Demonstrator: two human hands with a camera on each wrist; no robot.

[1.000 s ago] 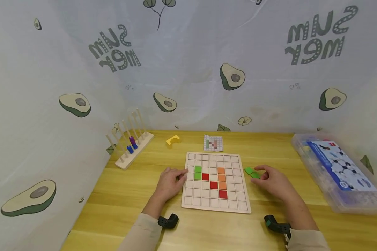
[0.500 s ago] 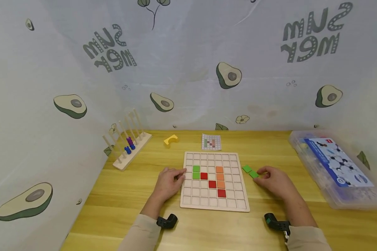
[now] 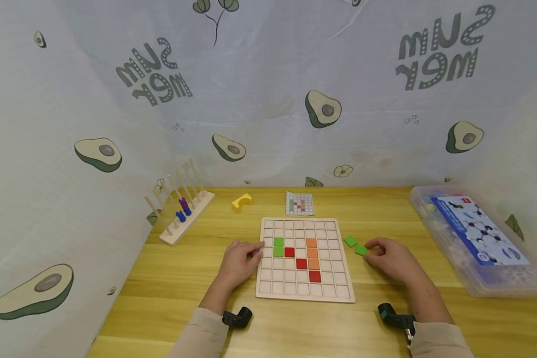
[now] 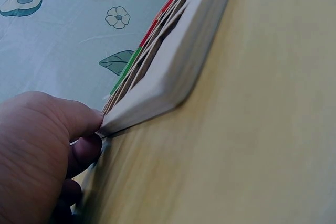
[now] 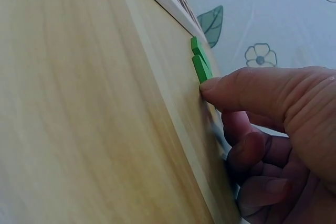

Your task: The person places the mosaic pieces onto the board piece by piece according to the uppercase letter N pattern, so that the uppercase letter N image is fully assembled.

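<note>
A wooden grid board (image 3: 266, 292) lies on the table before the person, with green tiles (image 3: 278, 242), red tiles (image 3: 302, 264) and orange tiles (image 3: 312, 253) in some squares. At its left edge rests the left hand (image 3: 240, 262), its fingertips touching the rim; the left wrist view shows the thumb (image 4: 79, 117) against that rim. To the right of the board, the right hand (image 3: 391, 258) pinches the corner of a loose green tile (image 3: 360, 250) between thumb and index finger. Another green tile (image 3: 350, 241) lies just beyond it. The right fingers' far side is hidden.
A small printed grid card (image 3: 300, 204) lies behind the board. Farther left are a yellow arch block (image 3: 242, 201) and a wooden peg rack (image 3: 189, 220) with blue and purple pieces. A clear plastic box (image 3: 470, 278) with a blue-and-white sheet stands at the right.
The right hand's green tile has shifted and turned slightly beside the other loose tile. The left hand stays at the board's edge. The head view has moved a little.
</note>
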